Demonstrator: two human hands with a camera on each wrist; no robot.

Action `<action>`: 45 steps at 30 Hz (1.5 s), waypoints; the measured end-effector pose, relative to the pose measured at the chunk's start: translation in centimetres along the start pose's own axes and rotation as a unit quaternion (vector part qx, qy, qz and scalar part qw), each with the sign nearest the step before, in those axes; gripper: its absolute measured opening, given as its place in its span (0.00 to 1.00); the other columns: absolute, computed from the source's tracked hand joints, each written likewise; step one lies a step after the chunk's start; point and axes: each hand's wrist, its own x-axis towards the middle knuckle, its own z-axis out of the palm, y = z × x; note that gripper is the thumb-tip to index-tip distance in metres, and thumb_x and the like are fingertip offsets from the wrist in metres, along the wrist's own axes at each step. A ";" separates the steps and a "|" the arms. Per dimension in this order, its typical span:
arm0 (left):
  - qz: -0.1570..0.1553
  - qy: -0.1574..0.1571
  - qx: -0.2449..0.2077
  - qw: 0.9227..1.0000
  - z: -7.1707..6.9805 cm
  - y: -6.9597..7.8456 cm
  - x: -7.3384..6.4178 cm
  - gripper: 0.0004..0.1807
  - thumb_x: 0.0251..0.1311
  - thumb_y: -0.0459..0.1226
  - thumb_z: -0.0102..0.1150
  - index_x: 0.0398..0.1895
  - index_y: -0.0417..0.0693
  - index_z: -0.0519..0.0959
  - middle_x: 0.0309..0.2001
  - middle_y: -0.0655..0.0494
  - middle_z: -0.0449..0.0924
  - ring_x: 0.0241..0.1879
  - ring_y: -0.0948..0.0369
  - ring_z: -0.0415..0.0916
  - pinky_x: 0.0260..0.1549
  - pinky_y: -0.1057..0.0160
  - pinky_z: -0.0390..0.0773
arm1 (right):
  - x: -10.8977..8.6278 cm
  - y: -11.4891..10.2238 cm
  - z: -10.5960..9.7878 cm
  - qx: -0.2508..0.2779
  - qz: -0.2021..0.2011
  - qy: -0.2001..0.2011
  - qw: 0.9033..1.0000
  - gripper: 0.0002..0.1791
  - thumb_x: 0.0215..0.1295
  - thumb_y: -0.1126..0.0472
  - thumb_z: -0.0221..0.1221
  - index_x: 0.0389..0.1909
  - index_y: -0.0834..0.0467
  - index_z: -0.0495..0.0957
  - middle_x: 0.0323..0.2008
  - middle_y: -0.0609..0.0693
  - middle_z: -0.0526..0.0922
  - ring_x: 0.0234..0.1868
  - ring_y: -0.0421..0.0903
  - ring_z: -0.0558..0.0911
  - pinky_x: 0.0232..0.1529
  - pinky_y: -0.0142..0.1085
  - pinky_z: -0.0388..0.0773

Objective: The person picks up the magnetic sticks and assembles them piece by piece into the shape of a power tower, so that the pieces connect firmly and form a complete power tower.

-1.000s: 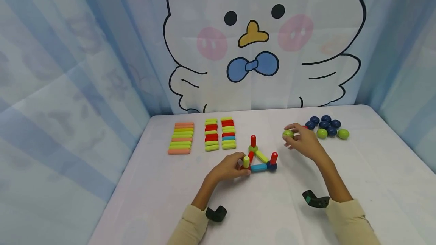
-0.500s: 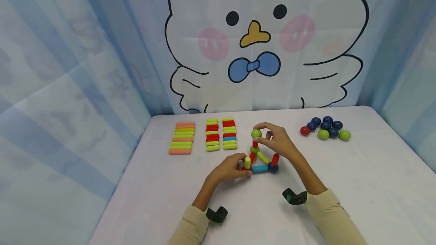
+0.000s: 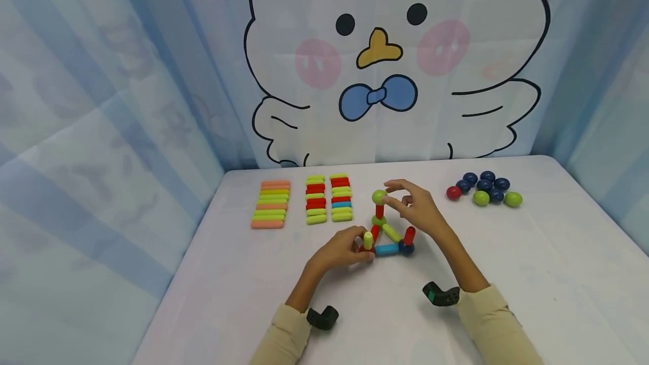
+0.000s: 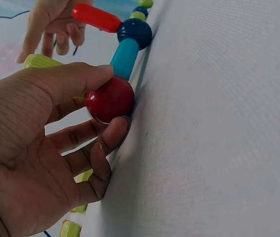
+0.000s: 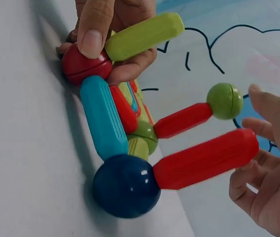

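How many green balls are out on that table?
4: a top ball on an upright red stick, a base ball under that stick, plus a left loose ball and a right loose ball by the blue balls.

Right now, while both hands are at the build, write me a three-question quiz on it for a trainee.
1. True or false: the left hand holds the red ball at a corner of the triangle.
2. What colour is the top ball, on the far red stick? A red, B green, C blue.
3. Fill in: the light-blue stick joins the red ball to the ____.

Key: 1 true; 2 B; 3 dark blue ball.
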 end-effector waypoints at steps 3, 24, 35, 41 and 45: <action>0.005 -0.004 0.008 1.000 0.0 0.2 0.0 0.17 0.59 0.45 0.66 0.47 0.52 0.74 0.42 0.58 0.75 0.36 0.64 0.70 0.33 0.72 0.74 | -0.2 1.2 -1.0 -0.025 0.037 0.040 0.998 0.24 0.70 0.46 0.56 0.60 0.56 0.74 0.55 0.59 0.80 0.23 0.53 0.77 0.23 0.31 0.74; 0.062 -0.085 -0.115 0.988 -1.5 -1.0 -0.8 0.08 0.65 0.41 0.61 0.41 0.48 0.78 0.36 0.57 0.81 0.35 0.66 0.77 0.37 0.68 0.80 | -1.5 7.5 -4.7 -0.249 0.163 0.125 0.947 0.26 0.71 0.58 0.54 0.65 0.68 0.67 0.60 0.73 0.65 0.55 0.71 0.72 0.49 0.63 0.75; -0.014 0.058 -0.120 0.991 0.3 -0.4 -0.1 0.32 0.61 0.45 0.65 0.67 0.53 0.66 0.62 0.53 0.73 0.58 0.55 0.73 0.51 0.58 0.80 | -1.5 8.1 -4.7 -0.287 0.136 0.082 0.945 0.24 0.69 0.59 0.57 0.62 0.63 0.69 0.53 0.73 0.71 0.50 0.69 0.74 0.45 0.64 0.77; -0.013 0.046 -0.094 0.994 0.7 -0.1 -0.2 0.30 0.62 0.43 0.64 0.66 0.47 0.69 0.59 0.52 0.76 0.57 0.55 0.73 0.53 0.58 0.79 | -1.6 8.0 -4.5 -0.252 0.122 0.011 0.960 0.22 0.66 0.59 0.61 0.57 0.66 0.73 0.51 0.72 0.75 0.51 0.67 0.75 0.52 0.61 0.77; -0.013 0.050 -0.070 0.996 0.8 0.1 -0.1 0.26 0.61 0.42 0.65 0.62 0.47 0.72 0.54 0.52 0.78 0.53 0.56 0.74 0.52 0.58 0.79 | -1.6 7.9 -4.5 -0.208 0.119 -0.017 0.971 0.21 0.66 0.59 0.60 0.56 0.65 0.72 0.51 0.71 0.76 0.51 0.66 0.75 0.53 0.59 0.78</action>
